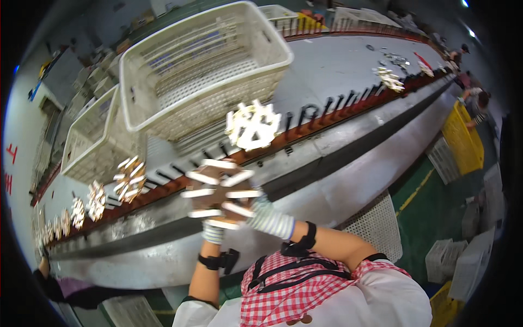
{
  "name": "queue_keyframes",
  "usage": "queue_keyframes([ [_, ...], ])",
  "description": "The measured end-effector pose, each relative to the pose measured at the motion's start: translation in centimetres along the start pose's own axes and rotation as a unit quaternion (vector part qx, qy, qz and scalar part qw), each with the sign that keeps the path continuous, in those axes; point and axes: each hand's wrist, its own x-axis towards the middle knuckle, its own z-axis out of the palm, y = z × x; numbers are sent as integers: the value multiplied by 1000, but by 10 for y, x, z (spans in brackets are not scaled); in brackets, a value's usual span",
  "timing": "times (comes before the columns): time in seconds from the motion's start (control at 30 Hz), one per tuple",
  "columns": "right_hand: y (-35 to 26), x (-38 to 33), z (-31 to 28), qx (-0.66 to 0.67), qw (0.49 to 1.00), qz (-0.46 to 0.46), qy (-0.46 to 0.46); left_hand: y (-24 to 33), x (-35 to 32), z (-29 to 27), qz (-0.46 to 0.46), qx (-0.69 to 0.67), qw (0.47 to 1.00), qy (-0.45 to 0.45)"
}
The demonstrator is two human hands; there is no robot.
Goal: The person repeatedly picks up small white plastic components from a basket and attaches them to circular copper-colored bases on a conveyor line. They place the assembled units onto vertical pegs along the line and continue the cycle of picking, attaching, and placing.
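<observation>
Holding step: gloved left hand [213,233] and right hand [272,219] grip white-barred brown piece [220,194] near pegged rail [311,128], fingers mostly hidden; next move likely needs steady two-handed support.

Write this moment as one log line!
left hand: holds brown-and-white piece | right hand: same piece | beyond: big white crate

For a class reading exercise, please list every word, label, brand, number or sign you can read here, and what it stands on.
Red characters on the pale wall at far left: not copied out here.
Large white crate: no readable text.
Brown piece being held: blurred; no readable text.
</observation>
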Motion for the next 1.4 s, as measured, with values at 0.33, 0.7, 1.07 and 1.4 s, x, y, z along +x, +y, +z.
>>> queue_keyframes([
  [0.33, 42, -114, -152, -241, 961, 136, 0, -185, 121, 35, 2, 532, 846, -24],
  [0.7, -13, -330, -278, -335, 820, 440, 147, -37, 147, 145, -2, 460, 886, -52],
  [1.07, -37, -380, -328, -347, 785, 495, 133, 41, 122, 167, -16, 417, 907, -57],
  [1.4, -124, -481, -455, -308, 645, 633, 299, 134, 11, 151, -69, 296, 952, -20],
])
